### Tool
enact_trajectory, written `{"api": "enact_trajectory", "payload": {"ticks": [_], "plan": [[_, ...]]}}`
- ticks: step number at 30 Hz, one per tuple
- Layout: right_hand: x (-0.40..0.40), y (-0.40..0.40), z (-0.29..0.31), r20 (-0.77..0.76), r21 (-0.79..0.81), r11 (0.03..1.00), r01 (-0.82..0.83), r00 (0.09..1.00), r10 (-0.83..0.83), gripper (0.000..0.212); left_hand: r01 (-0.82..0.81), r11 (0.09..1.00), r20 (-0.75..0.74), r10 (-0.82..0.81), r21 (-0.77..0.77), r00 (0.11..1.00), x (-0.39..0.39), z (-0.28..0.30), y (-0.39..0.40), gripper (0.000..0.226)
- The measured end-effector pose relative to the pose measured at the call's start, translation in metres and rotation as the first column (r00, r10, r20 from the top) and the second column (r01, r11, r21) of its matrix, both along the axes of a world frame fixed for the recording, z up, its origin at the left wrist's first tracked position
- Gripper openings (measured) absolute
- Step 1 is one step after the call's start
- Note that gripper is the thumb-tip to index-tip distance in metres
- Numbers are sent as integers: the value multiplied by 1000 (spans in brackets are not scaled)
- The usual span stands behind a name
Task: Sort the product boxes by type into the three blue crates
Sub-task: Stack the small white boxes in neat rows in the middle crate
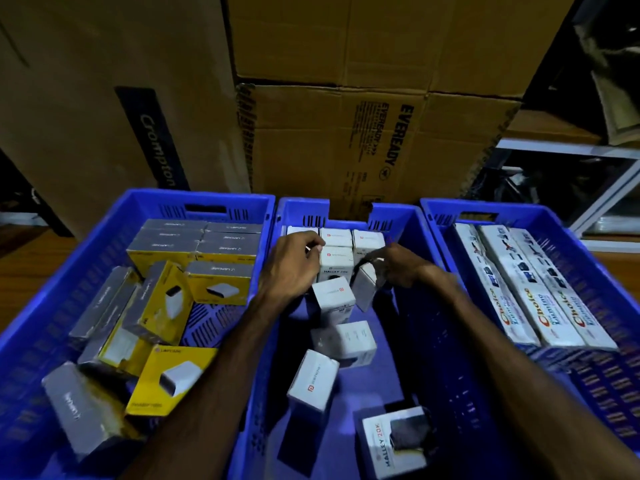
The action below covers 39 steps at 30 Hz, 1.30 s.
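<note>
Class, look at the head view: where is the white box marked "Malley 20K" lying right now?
The Malley 20K box lies at the near end of the middle crate, below the right forearm.

Two bare forearms, left hand (294, 268), right hand (401, 265) (sleeveless, ringless)

three blue crates (346, 209) side by side: yellow-grey boxes (221, 284) left, white boxes (334, 299) middle, some tipped, long white cartons (530, 289) flat right.
</note>
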State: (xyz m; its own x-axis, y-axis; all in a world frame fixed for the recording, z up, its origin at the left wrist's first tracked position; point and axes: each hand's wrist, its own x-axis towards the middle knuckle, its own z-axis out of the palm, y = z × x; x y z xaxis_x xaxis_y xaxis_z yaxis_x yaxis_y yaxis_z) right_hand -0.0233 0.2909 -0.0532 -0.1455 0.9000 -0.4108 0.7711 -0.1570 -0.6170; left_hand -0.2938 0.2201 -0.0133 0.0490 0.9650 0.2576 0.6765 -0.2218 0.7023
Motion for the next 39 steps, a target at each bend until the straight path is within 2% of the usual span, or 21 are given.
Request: {"api": "enact_trajectory", "payload": {"ticks": [3,4,6,7,8,9,11,12,14,19,22,24,26,28,30,31,33,36,37,39], "plan": [[12,4,-23,-76,-14,1000,10,997,-11,24,14,999,-56,-15,-34,998,2,-1,-1,20],[2,-9,-10,-76,20,1000,6,997,-4,23,15,999,-64,-17,-37,998,2,-2,-1,20],[-1,-21,4,71,157,984,-77,995,67,17,16,999,-68,-18,-37,998,3,-2,0,19],[-1,-25,16,75,146,984,-106,993,96,17,17,999,-65,-20,-35,998,3,-2,0,18],[-3,-27,30,163,154,966,-206,970,181,16,18,999,-64,-19,-27,998,2,-1,-1,17],[-7,-30,43,272,88,955,-283,929,250,13,15,1000,-64,-16,-19,998,2,0,-1,17],[-6,-30,67,398,27,945,-325,871,288,26,11,1000,-52,-12,-12,999,2,0,-2,16],[-3,-33,80,396,2,947,-321,870,294,34,13,1000,-40,-14,-16,999,1,0,-2,14],[4,-35,103,279,13,963,-268,926,254,39,26,999,-13,-26,-22,1000,3,0,-4,14],[15,-32,129,81,64,973,-223,973,218,26,88,996,68,-87,-19,994,11,1,-11,20],[16,-32,134,84,97,961,-258,965,250,20,104,994,76,-102,-22,992,13,0,-15,21],[11,-26,125,208,116,947,-298,940,271,22,96,995,85,-95,-10,992,13,1,-16,20],[5,-15,104,368,155,941,-300,902,227,34,65,998,119,-65,4,991,14,3,-16,18],[-2,-5,76,393,172,955,-242,906,159,41,34,999,170,-38,28,985,14,5,-16,18],[-8,-2,54,412,187,944,-273,894,177,18,7,999,187,-17,54,982,13,6,-16,20],[-10,0,42,471,226,921,-319,863,183,15,-12,998,180,-1,69,984,13,7,-16,21],[-9,1,26,490,237,916,-323,854,174,32,-53,993,184,33,102,982,12,8,-17,22],[-1,6,-7,384,321,916,-242,917,108,18,-85,989,206,59,119,977,10,9,-16,21],[2,7,-22,343,344,911,-226,934,102,23,-87,989,207,61,116,976,10,9,-16,21],[-7,-15,-15,253,398,907,-139,967,37,47,-86,990,208,62,109,976,11,8,-15,21]]}}
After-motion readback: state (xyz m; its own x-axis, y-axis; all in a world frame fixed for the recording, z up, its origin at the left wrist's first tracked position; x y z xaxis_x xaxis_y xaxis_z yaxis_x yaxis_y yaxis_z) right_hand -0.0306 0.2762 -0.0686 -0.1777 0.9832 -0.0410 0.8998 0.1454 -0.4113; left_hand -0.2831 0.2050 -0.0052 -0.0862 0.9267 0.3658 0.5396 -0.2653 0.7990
